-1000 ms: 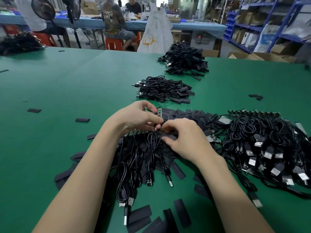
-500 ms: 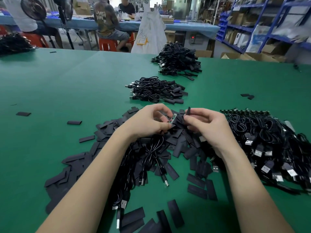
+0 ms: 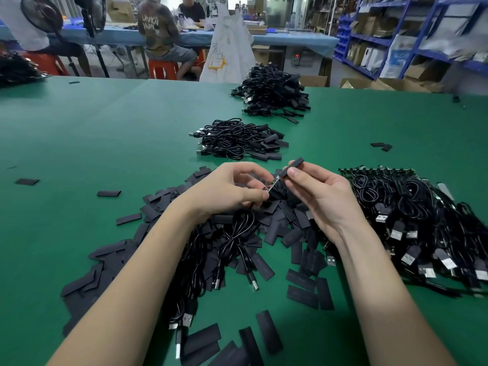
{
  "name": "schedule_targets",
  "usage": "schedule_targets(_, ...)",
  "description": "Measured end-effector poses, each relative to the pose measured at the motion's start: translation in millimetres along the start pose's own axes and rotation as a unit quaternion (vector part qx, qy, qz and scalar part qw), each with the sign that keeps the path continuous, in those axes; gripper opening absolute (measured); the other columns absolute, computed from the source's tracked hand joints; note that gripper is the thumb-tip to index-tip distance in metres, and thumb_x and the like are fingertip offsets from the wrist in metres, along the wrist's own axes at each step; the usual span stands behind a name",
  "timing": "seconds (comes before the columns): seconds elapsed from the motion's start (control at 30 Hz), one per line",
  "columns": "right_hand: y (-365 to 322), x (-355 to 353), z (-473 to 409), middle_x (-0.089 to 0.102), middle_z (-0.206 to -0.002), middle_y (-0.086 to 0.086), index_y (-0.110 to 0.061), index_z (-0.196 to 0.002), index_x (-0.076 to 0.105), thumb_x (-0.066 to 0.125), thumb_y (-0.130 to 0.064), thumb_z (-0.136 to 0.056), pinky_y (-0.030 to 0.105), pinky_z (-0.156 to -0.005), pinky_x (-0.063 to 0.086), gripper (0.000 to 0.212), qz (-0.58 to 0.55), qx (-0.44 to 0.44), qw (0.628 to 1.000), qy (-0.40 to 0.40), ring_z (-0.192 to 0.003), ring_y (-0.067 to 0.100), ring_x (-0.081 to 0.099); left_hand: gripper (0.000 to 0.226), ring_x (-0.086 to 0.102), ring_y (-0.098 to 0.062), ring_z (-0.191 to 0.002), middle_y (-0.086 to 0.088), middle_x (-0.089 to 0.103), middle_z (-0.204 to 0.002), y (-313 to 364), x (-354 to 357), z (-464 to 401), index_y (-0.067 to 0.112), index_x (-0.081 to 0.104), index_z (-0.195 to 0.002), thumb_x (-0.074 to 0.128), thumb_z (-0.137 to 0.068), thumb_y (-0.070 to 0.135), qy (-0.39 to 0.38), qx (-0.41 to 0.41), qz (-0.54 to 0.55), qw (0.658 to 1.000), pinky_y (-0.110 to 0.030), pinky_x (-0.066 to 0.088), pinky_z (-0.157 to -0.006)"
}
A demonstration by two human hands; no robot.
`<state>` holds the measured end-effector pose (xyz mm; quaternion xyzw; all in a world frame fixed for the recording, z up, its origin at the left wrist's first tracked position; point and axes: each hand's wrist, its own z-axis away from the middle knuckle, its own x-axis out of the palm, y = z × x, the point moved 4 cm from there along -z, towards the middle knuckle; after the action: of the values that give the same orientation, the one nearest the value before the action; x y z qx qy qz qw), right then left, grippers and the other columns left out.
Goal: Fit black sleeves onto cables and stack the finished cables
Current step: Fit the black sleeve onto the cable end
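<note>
- A second before, both your hands were down on the loose pile; by this moment you had lifted them clear, and your right hand [image 3: 320, 196] had a single black sleeve [image 3: 293, 167] pinched between thumb and fingertips, tilted up and away from you.
- Your left hand [image 3: 232, 187] pinched the small circuit-board end of a cable [image 3: 273, 184], its lead hanging down to the pile of loose sleeves [image 3: 280, 223] under your wrists.
- The sleeve's near mouth sat just beside the board tip, apparently not yet over it; I judged you were at the lining-up stage, with the sliding-on left to do.
- Both grips were closed on their parts, neither slack.
- Room was tight low down: unsleeved cables [image 3: 412, 215] crowded your right wrist.
- The finished stack [image 3: 237, 140] lay straight ahead on the green surface [image 3: 105, 133], with bare cloth between it and your hands, so the carry forward looked unobstructed.
- A larger far stack [image 3: 272, 93] sat beyond it, well short of the surface's back edge.
</note>
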<state>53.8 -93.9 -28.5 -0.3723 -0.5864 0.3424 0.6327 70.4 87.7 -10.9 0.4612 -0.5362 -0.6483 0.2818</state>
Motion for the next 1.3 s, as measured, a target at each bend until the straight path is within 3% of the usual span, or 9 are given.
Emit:
schedule_targets(0.2, 0, 2, 0, 0.078, -0.088, 0.01, 0.002, -0.101, 0.072, 0.075, 0.004, -0.078, 0.017, -0.071, 0.058, 0.023, 0.019, -0.002, 1.0, 0.002, -0.077, 0.015, 0.075, 0.023, 0.06, -0.015, -0.07, 0.003, 0.067, -0.078, 1, 0, 0, 0.016, 0.073, -0.105, 0.074, -0.087, 0.001, -0.003, 0.009, -0.023, 1.0, -0.021, 0.053, -0.067)
schedule_targets(0.43, 0, -2, 0, 0.078, -0.093, 0.013, 0.0, -0.093, 0.075, 0.079, -0.005, -0.066, 0.017, -0.07, 0.058, 0.028, 0.018, 0.041, 0.999, -0.013, -0.082, 0.016, 0.076, 0.021, 0.063, -0.011, -0.073, 0.002, 0.068, -0.084, 4, -1, 0, 0.02, 0.074, -0.106, 0.075, -0.089, 0.008, 0.007, 0.031, -0.093, 0.995, -0.014, 0.05, -0.071)
schedule_targets(0.57, 2, -5, 0, 0.078, -0.094, 0.015, 0.002, -0.095, 0.074, 0.078, -0.004, -0.066, 0.017, -0.069, 0.058, 0.029, 0.022, 0.072, 0.997, -0.017, -0.082, 0.018, 0.077, 0.02, 0.061, -0.008, -0.063, 0.005, 0.07, -0.078, 5, 0, -1, 0.014, 0.068, -0.107, 0.075, -0.089, 0.007, 0.008, 0.023, -0.074, 0.997, -0.015, 0.048, -0.065)
schedule_targets(0.7, 6, 2, 0, 0.078, -0.09, 0.012, -0.006, -0.076, 0.081, 0.079, -0.005, -0.066, 0.017, -0.069, 0.058, 0.011, 0.027, 0.072, 0.997, -0.023, -0.08, 0.017, 0.076, 0.019, 0.058, -0.007, -0.057, 0.005, 0.069, -0.074, 5, 4, -2, 0.008, 0.063, -0.103, 0.074, -0.089, 0.004, 0.013, 0.023, -0.059, 0.998, -0.014, 0.044, -0.059)
schedule_targets(0.77, 9, 4, 0, 0.078, -0.089, 0.011, -0.006, -0.074, 0.081, 0.078, -0.004, -0.067, 0.017, -0.069, 0.058, 0.008, 0.014, 0.065, 0.998, -0.013, -0.079, 0.016, 0.076, 0.018, 0.059, -0.008, -0.059, 0.004, 0.068, -0.075, 4, 3, -4, 0.008, 0.063, -0.1, 0.075, -0.088, 0.004, 0.029, 0.029, -0.056, 0.998, -0.016, 0.047, -0.062)
schedule_targets(0.9, 11, 1, -1, 0.078, -0.093, 0.014, 0.005, -0.099, 0.071, 0.078, 0.002, -0.073, 0.019, -0.071, 0.059, 0.027, -0.035, 0.065, 0.997, 0.03, -0.084, 0.019, 0.076, 0.016, 0.062, -0.01, -0.065, -0.005, 0.071, -0.078, 1, 0, -6, 0.012, 0.067, -0.093, 0.081, -0.085, 0.013, 0.081, 0.044, -0.075, 0.993, -0.023, 0.051, -0.069)
schedule_targets(0.97, 11, 1, 0, 0.077, -0.098, 0.016, 0.008, -0.104, 0.069, 0.076, 0.004, -0.078, 0.02, -0.071, 0.06, 0.027, -0.046, 0.065, 0.996, 0.039, -0.086, 0.02, 0.076, 0.014, 0.064, -0.011, -0.068, -0.007, 0.073, -0.08, 0, 2, -6, 0.013, 0.069, -0.092, 0.08, -0.085, 0.016, 0.086, 0.05, -0.082, 0.992, -0.028, 0.052, -0.073)
schedule_targets(1.17, 14, 3, -1, 0.077, -0.1, 0.015, 0.005, -0.1, 0.071, 0.074, 0.004, -0.082, 0.02, -0.072, 0.06, 0.018, -0.06, 0.07, 0.995, 0.039, -0.089, 0.018, 0.075, 0.01, 0.067, -0.014, -0.071, -0.008, 0.074, -0.081, 3, 5, -5, 0.015, 0.073, -0.088, 0.081, -0.084, 0.017, 0.102, 0.077, -0.104, 0.986, -0.035, 0.059, -0.08)
schedule_targets(1.3, 16, 5, 1, 0.078, -0.096, 0.014, 0.001, -0.094, 0.073, 0.073, 0.002, -0.083, 0.02, -0.071, 0.059, 0.01, -0.048, 0.076, 0.996, 0.023, -0.086, 0.017, 0.076, 0.008, 0.072, -0.025, -0.078, -0.007, 0.075, -0.082, 7, 4, -2, 0.015, 0.074, -0.088, 0.081, -0.084, 0.018, 0.116, 0.097, -0.124, 0.981, -0.042, 0.059, -0.082)
